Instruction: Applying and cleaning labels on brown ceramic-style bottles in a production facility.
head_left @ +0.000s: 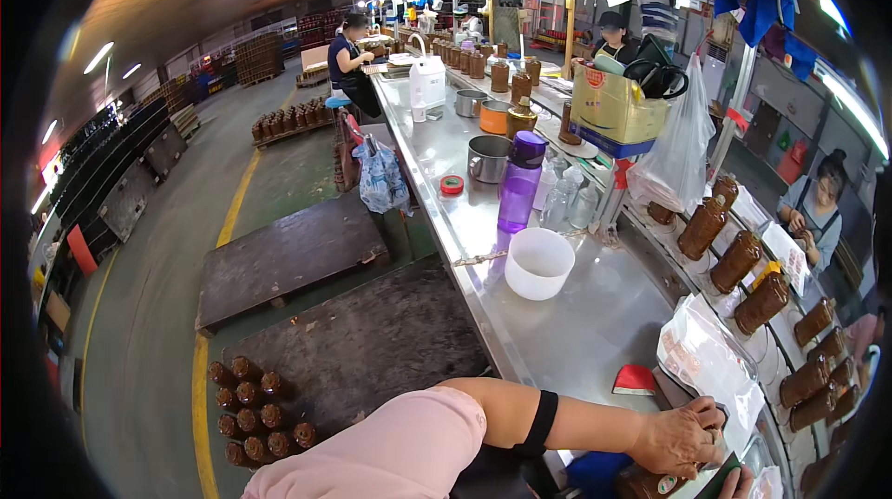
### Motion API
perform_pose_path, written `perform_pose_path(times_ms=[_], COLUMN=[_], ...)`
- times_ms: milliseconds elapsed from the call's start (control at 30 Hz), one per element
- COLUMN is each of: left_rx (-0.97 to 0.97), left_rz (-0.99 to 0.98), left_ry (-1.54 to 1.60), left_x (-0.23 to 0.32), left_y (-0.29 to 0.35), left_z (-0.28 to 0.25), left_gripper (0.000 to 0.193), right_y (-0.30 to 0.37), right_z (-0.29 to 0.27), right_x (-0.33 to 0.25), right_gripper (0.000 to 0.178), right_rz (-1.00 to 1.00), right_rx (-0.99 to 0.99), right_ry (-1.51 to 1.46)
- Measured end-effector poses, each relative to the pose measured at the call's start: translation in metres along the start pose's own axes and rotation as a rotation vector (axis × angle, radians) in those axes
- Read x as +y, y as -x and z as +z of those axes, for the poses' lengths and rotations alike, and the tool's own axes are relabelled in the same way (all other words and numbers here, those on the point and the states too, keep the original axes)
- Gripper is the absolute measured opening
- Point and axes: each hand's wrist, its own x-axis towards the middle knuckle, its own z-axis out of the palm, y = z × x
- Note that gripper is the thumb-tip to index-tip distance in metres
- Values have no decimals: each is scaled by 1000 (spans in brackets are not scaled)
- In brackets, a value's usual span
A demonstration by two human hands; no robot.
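Note:
At the lower right, my left hand (676,439) is bent down over a brown bottle (647,482) with a small round label, fingers curled in and resting on it. My left arm wears a pink sleeve and a black band. Only part of my right hand (738,482) shows at the bottom edge, its fingers closed on a dark green flat piece (715,478) beside the bottle. Crumpled white plastic sheeting (711,360) lies just beyond both hands. Near my left wrist is a red piece with a white edge (635,380).
Along the metal bench (585,332) stand a white bowl (540,263), a purple water bottle (522,181) and metal mugs (489,159). A conveyor at right carries brown bottles (763,302). More bottles (248,394) stand on a dark platform (362,350). Co-workers (818,211) sit across and farther along.

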Motion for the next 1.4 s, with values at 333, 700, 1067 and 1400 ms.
perform_pose_path(times_ms=[333,700,1067,1400], left_rx=[115,-16,14,34], left_rz=[19,-58,-198,-273], left_ry=[3,127,21,-71], left_x=[4,33,42,59], left_y=[5,33,77,82], left_z=[8,-9,-38,-6], left_gripper=[38,42,56,66], right_y=[20,45,63,97], right_z=[-11,-7,47,12], right_x=[10,27,36,26], right_gripper=[23,21,26,28], right_rz=[20,76,114,113], right_rx=[64,114,-61,-1], right_ry=[-80,-153,-84,-62])
